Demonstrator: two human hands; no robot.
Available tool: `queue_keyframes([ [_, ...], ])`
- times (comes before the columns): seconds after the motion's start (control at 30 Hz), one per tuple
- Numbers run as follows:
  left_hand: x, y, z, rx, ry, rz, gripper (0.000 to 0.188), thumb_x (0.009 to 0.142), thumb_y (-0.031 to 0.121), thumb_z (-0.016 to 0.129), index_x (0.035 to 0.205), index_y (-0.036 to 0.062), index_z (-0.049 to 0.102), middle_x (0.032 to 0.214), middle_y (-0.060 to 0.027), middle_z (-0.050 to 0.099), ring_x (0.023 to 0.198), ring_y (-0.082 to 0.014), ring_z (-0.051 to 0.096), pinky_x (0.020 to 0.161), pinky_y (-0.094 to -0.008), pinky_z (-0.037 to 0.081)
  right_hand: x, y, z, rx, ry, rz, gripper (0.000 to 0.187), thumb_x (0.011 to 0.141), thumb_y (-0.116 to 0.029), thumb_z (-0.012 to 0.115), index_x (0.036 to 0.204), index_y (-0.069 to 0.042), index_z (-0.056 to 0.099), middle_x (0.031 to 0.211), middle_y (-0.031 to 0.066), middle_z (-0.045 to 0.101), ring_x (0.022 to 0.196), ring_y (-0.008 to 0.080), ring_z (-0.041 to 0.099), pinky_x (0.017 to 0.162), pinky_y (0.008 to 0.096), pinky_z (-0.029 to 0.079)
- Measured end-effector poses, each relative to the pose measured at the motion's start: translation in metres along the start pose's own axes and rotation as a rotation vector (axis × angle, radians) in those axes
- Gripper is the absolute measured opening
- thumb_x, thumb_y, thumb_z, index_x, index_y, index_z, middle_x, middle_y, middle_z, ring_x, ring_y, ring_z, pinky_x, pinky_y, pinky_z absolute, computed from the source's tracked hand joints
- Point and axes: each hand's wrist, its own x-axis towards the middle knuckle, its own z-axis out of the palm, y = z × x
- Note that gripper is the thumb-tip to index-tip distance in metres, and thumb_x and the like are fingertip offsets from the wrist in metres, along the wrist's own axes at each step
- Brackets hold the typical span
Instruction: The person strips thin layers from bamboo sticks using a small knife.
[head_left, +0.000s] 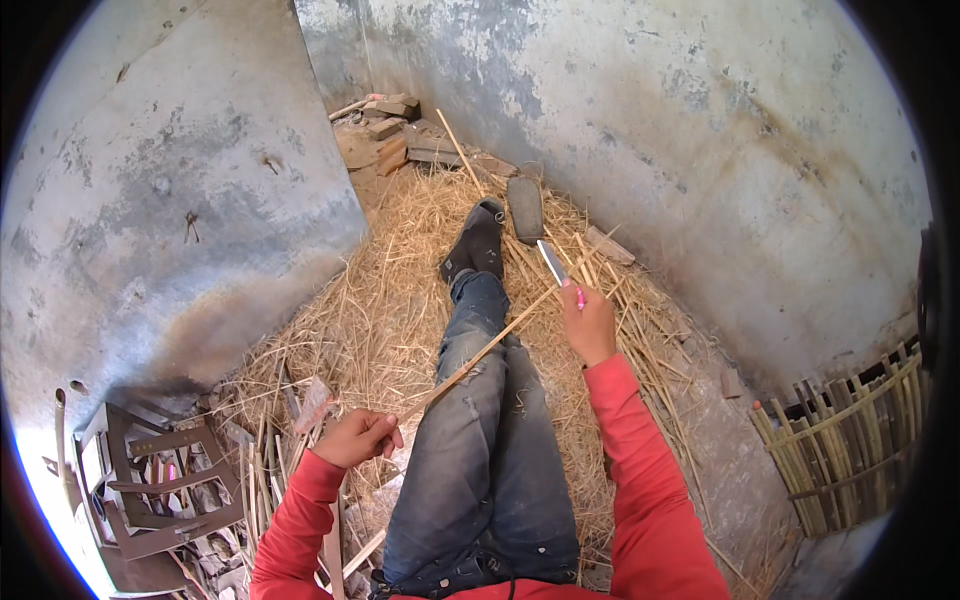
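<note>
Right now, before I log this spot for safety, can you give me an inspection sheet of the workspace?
Surface: straw-covered floor between stained walls.
Job's things: thin bamboo strip across the legs; knife with a pink handle.
Clutter: sandal, bricks, strip offcuts, cardboard scraps.
Hands: left hand grips the strip's near end; right hand holds the knife at the strip.
Cables: nothing seen.
Surroundings: woven bamboo basket at right.

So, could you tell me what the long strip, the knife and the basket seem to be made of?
Strip: pale, thin, straight, apparently split bamboo.
Knife: shiny grey blade, likely metal; pink handle, perhaps plastic.
Basket: greenish-yellow stalks bound together, apparently bamboo.
</note>
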Motion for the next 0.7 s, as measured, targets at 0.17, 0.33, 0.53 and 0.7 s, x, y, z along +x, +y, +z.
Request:
queue_keyframes([
  [0.17, 0.004, 0.007, 0.002, -0.093, -0.034, 0.076, 0.034, 0.11, 0.028, 0.047, 0.094, 0.0041, 0.065, 0.059, 0.0052, 0.043, 0.053, -0.0062, 0.038, 0.051, -0.0247, 0.032, 0.015, 0.021, 0.001, -0.031, 0.029, -0.03, 0.048, 0.103, -0.037, 0.054, 0.077, 0.001, 0.067, 0.067, 0.0271, 0.06, 0.064, 0.0487, 0.059, 0.058, 0.0547, 0.044],
  [0.33, 0.013, 0.001, -0.007, -0.084, -0.046, 0.067, 0.033, 0.11, 0.026, 0.047, 0.085, 0.0072, 0.056, 0.059, 0.0063, 0.04, 0.051, -0.0048, 0.035, 0.049, -0.0235, 0.028, 0.03, 0.025, 0.003, -0.106, 0.072, -0.002, 0.048, 0.104, -0.037, 0.052, 0.079, 0.001, 0.068, 0.069, 0.0279, 0.061, 0.066, 0.0484, 0.06, 0.059, 0.0546, 0.045],
  [0.53, 0.011, 0.003, -0.014, -0.091, -0.055, 0.093, 0.035, 0.11, 0.031, 0.049, 0.085, 0.0078, 0.055, 0.058, 0.0072, 0.036, 0.048, -0.0046, 0.031, 0.045, -0.0242, 0.024, -0.013, 0.032, 0.034, -0.025, -0.015, -0.11, 0.049, 0.105, -0.038, 0.051, 0.081, 0.0, 0.07, 0.067, 0.0269, 0.061, 0.062, 0.0462, 0.06, 0.057, 0.0528, 0.045],
  [0.7, 0.012, 0.01, 0.0, -0.155, -0.086, 0.057, 0.033, 0.109, 0.028, 0.049, 0.084, 0.0079, 0.057, 0.057, 0.0075, 0.038, 0.048, -0.0041, 0.033, 0.046, -0.0238, 0.025, -0.06, -0.016, 0.011, 0.078, -0.297, 0.034, 0.048, 0.106, -0.038, 0.049, 0.085, -0.002, 0.072, 0.069, 0.0259, 0.062, 0.063, 0.045, 0.062, 0.058, 0.0527, 0.046],
])
